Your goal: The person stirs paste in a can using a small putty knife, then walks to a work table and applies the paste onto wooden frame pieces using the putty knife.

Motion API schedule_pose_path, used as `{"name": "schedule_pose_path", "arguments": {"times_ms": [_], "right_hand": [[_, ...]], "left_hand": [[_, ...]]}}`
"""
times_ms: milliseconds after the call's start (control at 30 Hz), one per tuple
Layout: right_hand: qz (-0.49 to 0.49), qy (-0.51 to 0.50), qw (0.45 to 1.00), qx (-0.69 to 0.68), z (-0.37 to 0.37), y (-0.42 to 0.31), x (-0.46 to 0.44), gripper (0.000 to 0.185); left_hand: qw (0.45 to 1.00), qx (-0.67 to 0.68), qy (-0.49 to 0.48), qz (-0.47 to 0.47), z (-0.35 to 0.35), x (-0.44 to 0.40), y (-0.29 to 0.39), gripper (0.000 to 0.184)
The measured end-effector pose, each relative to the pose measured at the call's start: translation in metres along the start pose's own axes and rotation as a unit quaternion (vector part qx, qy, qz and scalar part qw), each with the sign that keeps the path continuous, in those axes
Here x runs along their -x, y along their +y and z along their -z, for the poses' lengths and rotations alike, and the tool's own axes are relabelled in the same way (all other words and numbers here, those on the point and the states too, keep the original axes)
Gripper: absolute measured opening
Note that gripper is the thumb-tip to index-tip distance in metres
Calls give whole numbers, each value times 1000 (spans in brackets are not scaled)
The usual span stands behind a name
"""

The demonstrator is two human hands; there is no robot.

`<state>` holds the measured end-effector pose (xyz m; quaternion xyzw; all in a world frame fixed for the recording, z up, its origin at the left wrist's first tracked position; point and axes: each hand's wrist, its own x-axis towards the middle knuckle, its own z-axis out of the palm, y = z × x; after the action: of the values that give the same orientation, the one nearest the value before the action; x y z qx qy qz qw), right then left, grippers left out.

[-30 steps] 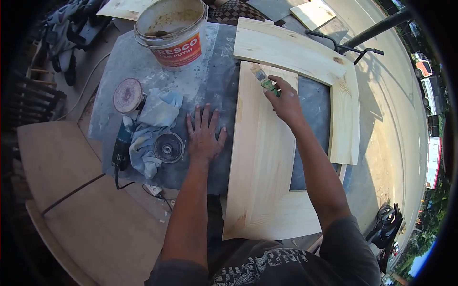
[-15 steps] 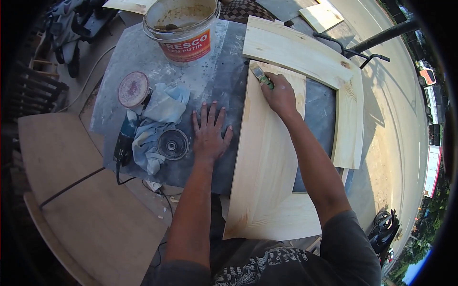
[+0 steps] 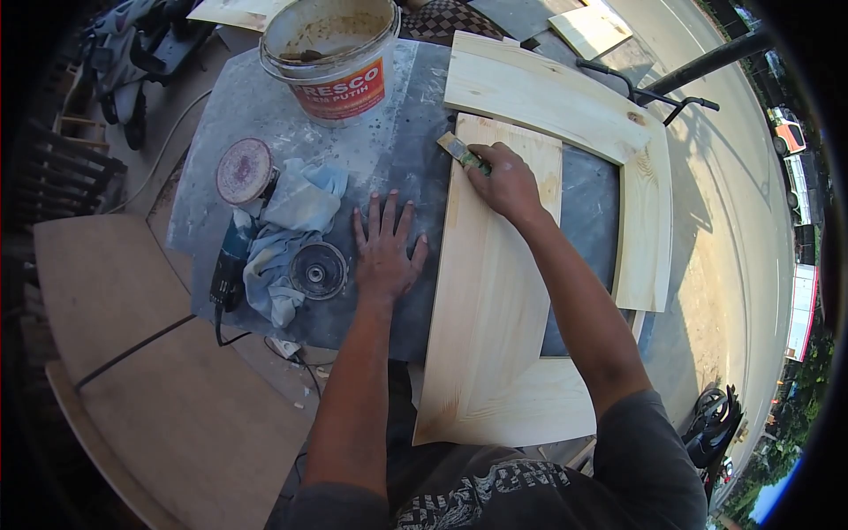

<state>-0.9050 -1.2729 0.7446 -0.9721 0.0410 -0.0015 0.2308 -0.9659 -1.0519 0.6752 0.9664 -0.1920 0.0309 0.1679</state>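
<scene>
My right hand (image 3: 505, 183) is closed around a small paintbrush (image 3: 461, 152) with a green handle, metal band and pale tip. The tip juts past the left edge near the far end of a pale wooden panel (image 3: 490, 274). My left hand (image 3: 384, 256) lies flat on the grey work surface (image 3: 411, 185), fingers spread, holding nothing. Just left of it are a round black disc (image 3: 318, 269) and a crumpled light-blue cloth (image 3: 305, 199). A curved wooden piece (image 3: 530, 93) lies along the panel's far end and joins an upright piece (image 3: 647, 230) on the right.
A white bucket (image 3: 340, 93) with a red label stands at the far left of the work surface, its inside stained brown. A power sander (image 3: 234, 252) with a round pad lies left of the cloth. A brown curved board (image 3: 132, 327) is at lower left. A road runs along the right.
My right hand has moved slightly left and down with the paintbrush, whose tip has swung from the panel's far end out past its left edge. My left hand stays flat.
</scene>
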Motion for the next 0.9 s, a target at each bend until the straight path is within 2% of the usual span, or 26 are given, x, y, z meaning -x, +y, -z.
{"name": "schedule_pose_path", "arguments": {"times_ms": [100, 167, 200, 300, 333, 400, 533, 600, 767, 900], "right_hand": [[9, -8, 999, -51, 6, 0, -3, 38], [20, 52, 996, -63, 20, 3, -10, 41], [14, 50, 997, -63, 28, 4, -16, 43], [9, 33, 997, 63, 50, 5, -33, 40], [14, 31, 997, 65, 56, 2, -40, 40], [-42, -47, 991, 115, 64, -3, -52, 39], [9, -97, 979, 180, 68, -11, -70, 39], [17, -183, 962, 203, 76, -24, -79, 38], [17, -231, 947, 224, 73, -37, -101, 37], [-5, -242, 960, 144, 52, -26, -120, 35]], "left_hand": [[1000, 0, 5, 2, -2, 1, -2, 58], [1000, 2, 12, 8, -3, 2, -2, 58], [1000, 10, 3, 9, -1, 2, -2, 59], [1000, 23, 3, 11, 0, 2, -3, 59], [1000, 28, 8, 7, -1, 3, -3, 59], [1000, 28, 9, 12, -2, 3, -3, 59], [999, 32, 13, 11, -2, 4, -4, 58], [999, 35, 10, 15, -1, 5, -4, 58], [999, 44, 13, 16, -2, 6, -6, 57], [998, 51, 21, 13, -3, 7, -7, 57]]}}
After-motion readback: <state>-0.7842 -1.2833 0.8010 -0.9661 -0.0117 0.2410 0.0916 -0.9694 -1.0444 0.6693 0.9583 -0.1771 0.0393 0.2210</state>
